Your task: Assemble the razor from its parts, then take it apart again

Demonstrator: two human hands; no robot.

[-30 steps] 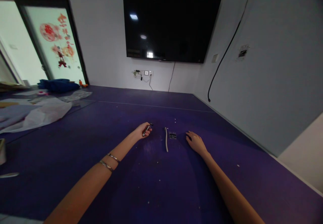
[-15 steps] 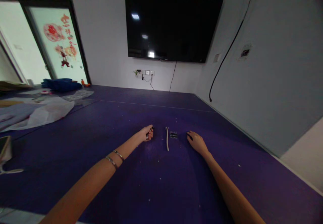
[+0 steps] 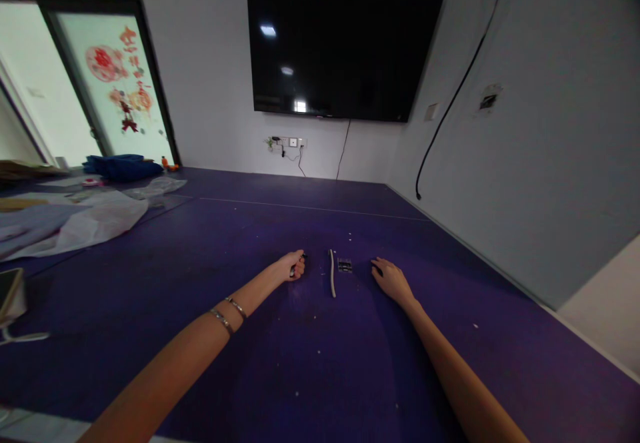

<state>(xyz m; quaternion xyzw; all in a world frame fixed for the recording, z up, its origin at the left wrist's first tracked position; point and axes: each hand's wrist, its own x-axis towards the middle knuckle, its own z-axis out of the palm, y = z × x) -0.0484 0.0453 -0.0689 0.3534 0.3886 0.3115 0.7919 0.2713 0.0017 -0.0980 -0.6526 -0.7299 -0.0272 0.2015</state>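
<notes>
My left hand (image 3: pixel 293 266) is closed in a fist round a small dark object (image 3: pixel 292 272), which shows at the palm and past the thumb; its kind is too small to make out. To its right, a short pale cable-like strip (image 3: pixel 333 276) lies lengthwise on the purple surface. Beside the strip lies a small clear packet with dark pieces in it (image 3: pixel 345 266), touched by neither hand. My right hand (image 3: pixel 393 280) rests palm down to the right of the packet, fingers loosely bent and apart. A dark patch shows by its thumb, perhaps shadow.
White scraps dot the purple surface (image 3: pixel 240 376). Plastic sheeting (image 3: pixel 115 220) and a blue cloth bundle (image 3: pixel 123 167) lie at left. A pale box-like item (image 3: pixel 13 296) stands at the left edge. A black cable (image 3: pixel 445 113) hangs at right; a television (image 3: pixel 345 53) hangs ahead.
The fist on the left has turned slightly, with the dark object still in it. My right hand stays almost where it was. The strip and the packet lie unmoved.
</notes>
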